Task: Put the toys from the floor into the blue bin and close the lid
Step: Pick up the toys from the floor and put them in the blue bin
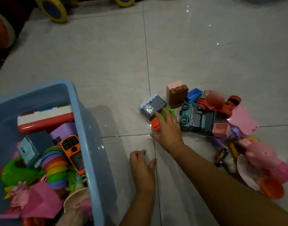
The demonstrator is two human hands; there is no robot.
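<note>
The right hand (168, 128) has its fingers (161, 115) closing over a green and orange toy (156, 125) on the floor, the blue bin (91, 144) well to their left, nearer the loosely curled, empty left hand (142, 167).

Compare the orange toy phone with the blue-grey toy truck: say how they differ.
The orange toy phone already lies inside the blue bin; the blue-grey toy truck is still on the floor among the pile. The phone is slim and flat with a keypad; the truck is bulkier and boxy, with round headlights. Neither is in a hand; both look like plastic.
</note>
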